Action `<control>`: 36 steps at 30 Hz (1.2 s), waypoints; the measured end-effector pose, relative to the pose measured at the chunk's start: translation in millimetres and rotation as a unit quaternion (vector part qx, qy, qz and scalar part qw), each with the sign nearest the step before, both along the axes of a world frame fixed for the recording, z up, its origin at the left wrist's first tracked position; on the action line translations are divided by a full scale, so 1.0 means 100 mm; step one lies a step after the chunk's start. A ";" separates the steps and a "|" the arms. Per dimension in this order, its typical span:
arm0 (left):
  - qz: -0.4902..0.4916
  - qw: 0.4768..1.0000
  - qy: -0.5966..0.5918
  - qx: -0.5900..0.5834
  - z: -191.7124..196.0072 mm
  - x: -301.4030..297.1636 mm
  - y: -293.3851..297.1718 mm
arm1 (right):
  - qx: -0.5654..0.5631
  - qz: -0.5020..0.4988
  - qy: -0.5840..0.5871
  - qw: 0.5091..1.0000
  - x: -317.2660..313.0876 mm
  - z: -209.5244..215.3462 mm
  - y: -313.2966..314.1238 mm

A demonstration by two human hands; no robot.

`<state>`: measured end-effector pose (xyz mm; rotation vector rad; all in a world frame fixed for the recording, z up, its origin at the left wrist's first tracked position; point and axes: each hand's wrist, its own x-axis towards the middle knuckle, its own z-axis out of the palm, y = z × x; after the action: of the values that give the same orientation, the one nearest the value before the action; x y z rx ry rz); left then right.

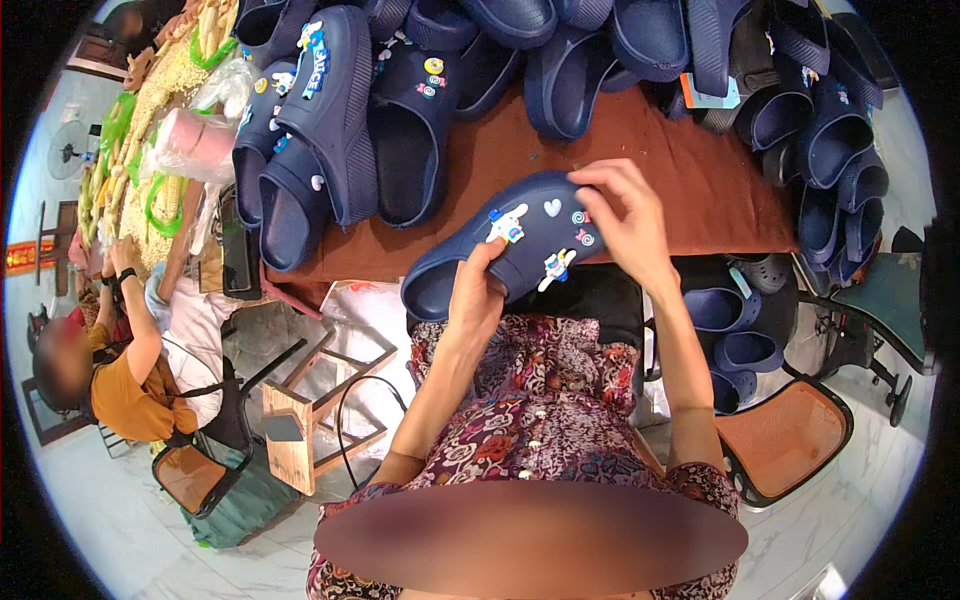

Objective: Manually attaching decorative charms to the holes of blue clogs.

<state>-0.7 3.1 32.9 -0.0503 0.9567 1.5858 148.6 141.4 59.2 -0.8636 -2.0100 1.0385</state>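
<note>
Both hands hold navy clog (500, 245) w/ charms; left hand (475, 290) grips heel end; right hand (625, 220) grips toe.

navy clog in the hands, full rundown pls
The navy clog is a moulded, foam-like slip-on. It is held tilted above the brown-clothed table edge, its opening toward the lower left. Small charms stud its upper: a white heart, spirals, cartoon figures. The left hand grips its near side, thumb on top; the right hand presses fingertips at the toe end.

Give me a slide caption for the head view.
Both hands, left hand and right hand, hold a navy clog with charms.
</note>
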 end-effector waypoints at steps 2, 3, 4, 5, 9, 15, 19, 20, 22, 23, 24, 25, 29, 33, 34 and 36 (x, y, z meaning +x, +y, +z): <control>0.000 1.000 -0.008 0.010 0.01 -0.01 0.01 | -0.036 -0.043 0.005 0.998 0.13 -0.02 0.09; 0.000 1.000 -0.016 0.020 0.02 -0.01 0.02 | -0.083 -0.041 0.018 0.996 0.20 -0.10 0.13; 0.001 1.000 -0.016 0.020 0.00 -0.02 0.01 | -0.082 -0.040 0.017 0.996 0.23 -0.13 0.14; 0.003 0.999 -0.030 0.025 -0.02 -0.04 0.00 | -0.119 -0.033 0.014 0.992 0.26 -0.14 0.14; 0.018 0.996 -0.081 0.023 -0.07 -0.04 -0.04 | -0.203 0.020 0.015 0.979 0.31 -0.31 0.18; 0.018 0.995 -0.094 0.010 -0.16 -0.05 -0.09 | -0.305 0.062 0.038 0.950 0.10 -0.37 0.18; 0.022 0.995 -0.097 0.024 -0.05 -0.04 -0.03 | -0.259 0.054 0.002 0.964 0.02 -0.44 0.25; 0.012 0.995 -0.094 0.028 -0.06 -0.06 -0.03 | -0.256 0.053 -0.003 0.965 0.00 -0.43 0.26; 0.000 0.995 -0.090 0.033 -0.08 -0.08 -0.02 | -0.270 0.052 -0.003 0.961 -0.01 -0.40 0.30; -0.025 0.997 -0.055 0.045 -0.08 -0.08 -0.02 | -0.284 0.049 -0.004 0.958 -0.01 -0.38 0.32; -0.050 0.997 -0.020 0.059 -0.09 -0.08 -0.02 | -0.280 0.046 -0.004 0.959 -0.01 -0.38 0.32; -0.056 0.996 -0.019 0.067 -0.12 -0.08 -0.06 | -0.302 0.046 0.023 0.952 0.01 -0.40 0.30; -0.036 0.997 0.061 0.002 -0.27 -0.06 -0.14 | -0.257 0.018 0.060 0.964 0.06 -0.68 0.29; -0.038 0.998 0.036 0.041 -0.13 -0.05 -0.13 | -0.188 -0.092 0.131 0.969 0.19 -0.67 0.08; -0.015 0.997 0.002 0.070 -0.07 -0.04 -0.11 | -0.170 -0.132 0.144 0.966 0.24 -0.67 0.00; 0.003 0.994 -0.034 0.107 0.01 -0.01 -0.07 | -0.167 -0.173 0.172 0.955 0.34 -0.59 -0.22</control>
<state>-1.4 -3.8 33.4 0.0426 0.7294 1.6733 182.4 119.4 0.2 -1.0795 -1.3552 1.2406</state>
